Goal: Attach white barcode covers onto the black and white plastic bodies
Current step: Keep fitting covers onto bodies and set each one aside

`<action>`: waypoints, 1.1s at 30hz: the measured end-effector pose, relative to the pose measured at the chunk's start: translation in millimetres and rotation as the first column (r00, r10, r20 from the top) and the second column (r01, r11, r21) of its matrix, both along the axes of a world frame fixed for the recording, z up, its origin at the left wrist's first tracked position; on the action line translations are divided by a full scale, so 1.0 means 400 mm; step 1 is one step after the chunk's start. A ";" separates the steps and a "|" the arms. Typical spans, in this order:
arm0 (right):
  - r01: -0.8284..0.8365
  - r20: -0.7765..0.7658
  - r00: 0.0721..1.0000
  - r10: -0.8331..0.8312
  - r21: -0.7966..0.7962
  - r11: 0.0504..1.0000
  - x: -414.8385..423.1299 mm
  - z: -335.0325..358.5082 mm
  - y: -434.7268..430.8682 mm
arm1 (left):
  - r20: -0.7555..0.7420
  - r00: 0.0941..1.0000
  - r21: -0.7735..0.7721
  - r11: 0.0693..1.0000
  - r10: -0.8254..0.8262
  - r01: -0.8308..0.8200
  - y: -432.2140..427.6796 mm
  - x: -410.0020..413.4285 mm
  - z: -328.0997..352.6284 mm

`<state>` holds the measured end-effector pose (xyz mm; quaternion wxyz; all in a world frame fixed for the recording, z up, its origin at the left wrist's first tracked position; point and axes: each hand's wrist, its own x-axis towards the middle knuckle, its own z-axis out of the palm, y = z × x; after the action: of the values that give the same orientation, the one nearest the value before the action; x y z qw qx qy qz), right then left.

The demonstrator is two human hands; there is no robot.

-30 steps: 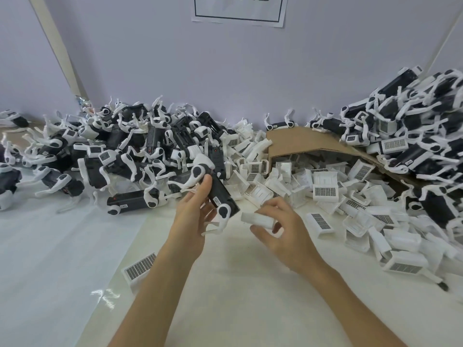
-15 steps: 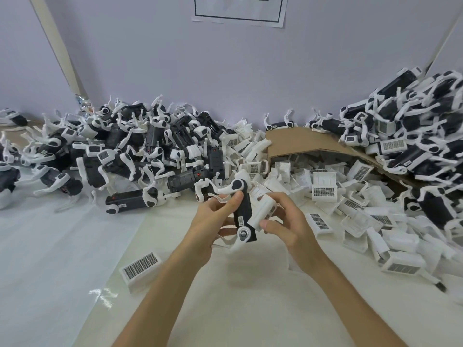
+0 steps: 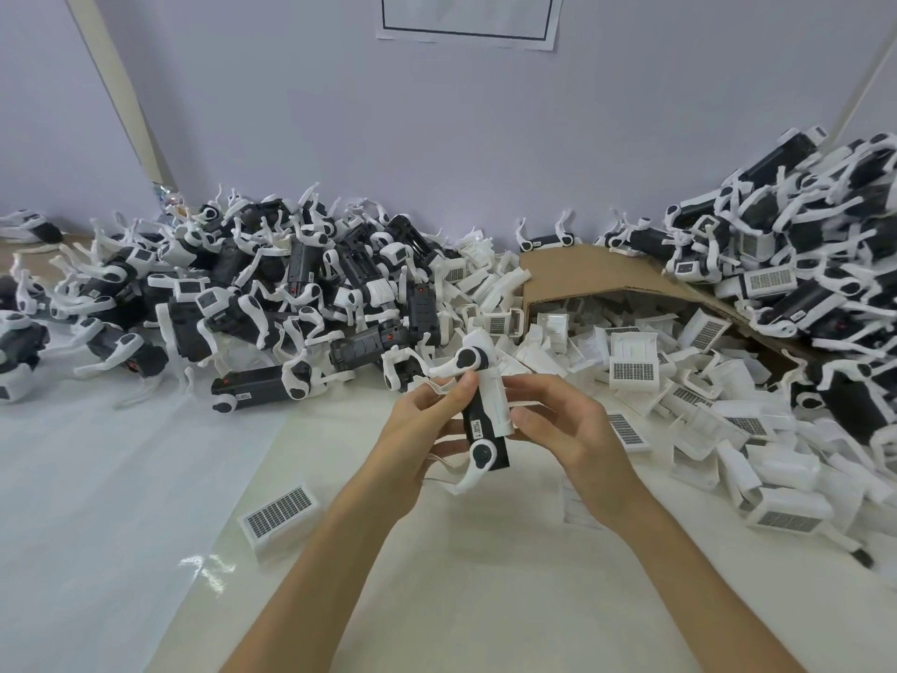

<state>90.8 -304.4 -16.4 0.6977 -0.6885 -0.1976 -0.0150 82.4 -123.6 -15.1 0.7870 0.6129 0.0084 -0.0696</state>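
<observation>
Currently the step in hand is seating: one cover is against one body, not confirmed latched.

Position: you hold the black and white body [image 3: 479, 432] upright in the air, in front of the mouth of the cardboard box [image 3: 573, 276] and nearer to you than it. The white barcode cover [image 3: 496, 400] lies along the side of the body that faces the box's spill.

Left hand [image 3: 415, 442]: thumb and fingers pinch the body near its upper hinge arm. Right hand [image 3: 568, 429]: fingers curl round the cover and hold it to the body. Whether the cover's clips have caught, you cannot tell from this angle.

Stock: loose covers [image 3: 631, 364] pour out of the box mouth; bare bodies [image 3: 291, 293] are heaped to the left of the box; bodies with covers [image 3: 801, 264] are stacked on and to the right of it. One stray cover [image 3: 279, 512] lies on the table [image 3: 485, 599], well to the left of the box and close to you.

Next move, as judged: brace with the left, line the cover's edges up square, then press or slide until it sits flush. Check that no white arm is trapped under it.
</observation>
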 end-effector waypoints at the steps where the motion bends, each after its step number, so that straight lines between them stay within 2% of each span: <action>1: 0.001 0.001 1.000 -0.001 -0.003 1.000 -0.001 0.000 0.000 | 0.002 1.000 -0.001 1.000 -0.002 0.002 0.000 0.000 -0.001; 12: -0.004 -0.011 1.000 0.004 0.024 1.000 0.005 -0.006 -0.002 | 0.011 1.000 -0.067 0.998 0.014 -0.013 -0.004 0.007 -0.006; 16: -0.022 -0.097 0.995 0.028 0.065 0.998 0.010 -0.015 0.007 | 0.028 0.999 -0.142 0.990 0.031 -0.027 -0.001 0.006 -0.005; 21: -0.117 -0.146 0.982 0.119 0.023 0.993 0.008 -0.023 0.007 | 0.129 0.992 -0.026 1.000 0.011 -0.007 -0.020 0.002 -0.013; 25: -0.057 -0.104 0.993 0.050 -0.065 0.996 0.009 -0.016 0.005 | 0.169 0.986 0.051 0.999 -0.001 -0.007 -0.043 -0.008 -0.015; 33: -0.027 -0.011 1.000 0.027 -0.023 0.999 0.007 -0.008 -0.001 | 0.191 0.981 0.030 0.999 -0.023 0.017 -0.045 -0.007 -0.013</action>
<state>93.4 -304.8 -19.7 0.6908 -0.6939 -0.2032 0.0003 79.7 -141.7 -20.3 0.7749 0.6277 -0.0726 -0.0183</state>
